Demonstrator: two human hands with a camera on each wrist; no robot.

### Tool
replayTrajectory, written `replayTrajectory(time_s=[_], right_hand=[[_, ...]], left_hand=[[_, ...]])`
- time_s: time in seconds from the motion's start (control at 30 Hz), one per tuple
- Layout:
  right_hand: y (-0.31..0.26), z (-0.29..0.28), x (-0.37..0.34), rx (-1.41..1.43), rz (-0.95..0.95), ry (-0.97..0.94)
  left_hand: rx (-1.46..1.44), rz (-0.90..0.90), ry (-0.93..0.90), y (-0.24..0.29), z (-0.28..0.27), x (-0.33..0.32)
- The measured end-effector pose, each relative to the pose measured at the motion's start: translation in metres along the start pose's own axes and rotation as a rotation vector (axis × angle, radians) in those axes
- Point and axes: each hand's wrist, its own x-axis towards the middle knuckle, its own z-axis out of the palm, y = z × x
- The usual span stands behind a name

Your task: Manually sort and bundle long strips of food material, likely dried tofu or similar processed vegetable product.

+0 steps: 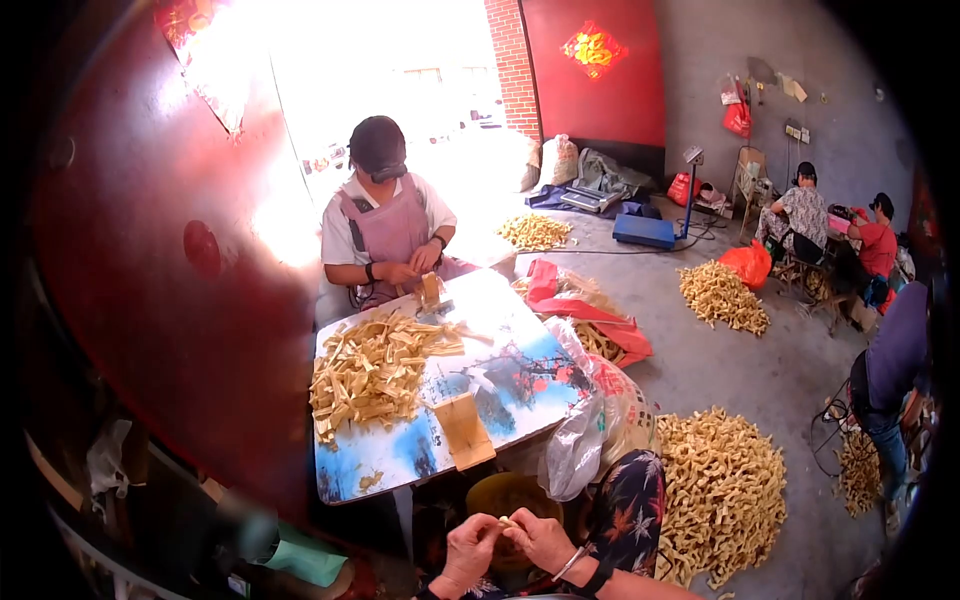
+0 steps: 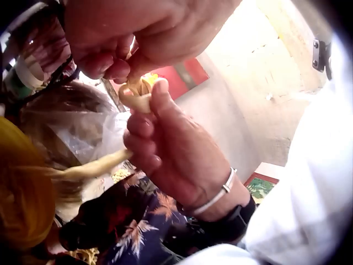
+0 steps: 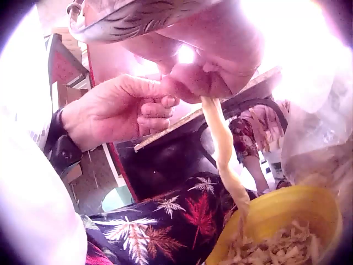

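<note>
A soft pale yellow strip is held between my two hands over my lap. In the left wrist view my right hand pinches a small loop of it between thumb and fingers, and the long tail hangs below. My left hand meets the right hand at that loop, its thumb and fingertips pinched together close to the strip. Under the hands stands a yellow basin with short pale pieces inside; the strip's tail reaches down to it.
Ahead stands a painted table with a heap of strips and a wooden block at its near edge. A person sits across. To the right are a plastic sack and a floor pile of knotted pieces.
</note>
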Motion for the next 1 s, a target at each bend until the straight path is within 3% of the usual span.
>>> replayTrajectory(time_s=[0.07, 0.13, 0.17, 0.2, 0.27, 0.37, 0.47, 0.63, 0.73, 0.87, 0.97, 1.0], right_hand=[[-0.002, -0.005, 0.001, -0.158, -0.191, 0.127], [-0.001, -0.009, 0.0, -0.225, -0.269, 0.175], [-0.006, -0.01, 0.002, -0.147, -0.327, 0.231], [-0.019, -0.014, 0.001, -0.002, -0.173, 0.183], [-0.02, -0.008, 0.008, -0.181, -0.266, 0.359], [-0.017, 0.005, 0.007, -0.342, -0.381, 0.368], [-0.016, 0.004, 0.005, -0.387, -0.335, 0.27], [-0.014, 0.0, 0.024, 0.037, -0.161, 0.285], [-0.001, -0.001, 0.034, -0.057, -0.233, 0.287], [-0.002, -0.004, 0.034, 0.022, -0.095, 0.252], [-0.011, -0.01, 0.032, 0.455, 0.073, -0.092], [-0.008, -0.008, 0.032, 0.487, 0.083, -0.111]], left_hand=[[0.035, -0.078, 0.012, 0.0, -0.01, 0.01], [-0.208, -0.371, -0.085, -0.017, -0.012, 0.017], [-0.624, -0.422, -0.127, -0.028, -0.007, 0.02], [-1.04, -0.481, -0.139, -0.026, -0.007, 0.022], [-1.166, -0.586, -0.154, -0.017, 0.002, 0.02], [-1.096, -0.554, -0.144, -0.001, 0.01, 0.015], [-0.968, -0.491, -0.076, -0.002, 0.008, 0.014], [-0.743, -0.42, -0.145, -0.008, 0.007, 0.006], [-0.674, -0.398, -0.138, -0.016, 0.01, -0.001], [-0.575, -0.399, -0.138, -0.023, 0.002, -0.006], [-0.499, -0.361, -0.138, -0.02, -0.004, -0.002], [-0.483, -0.344, -0.144, -0.019, -0.004, -0.001]])
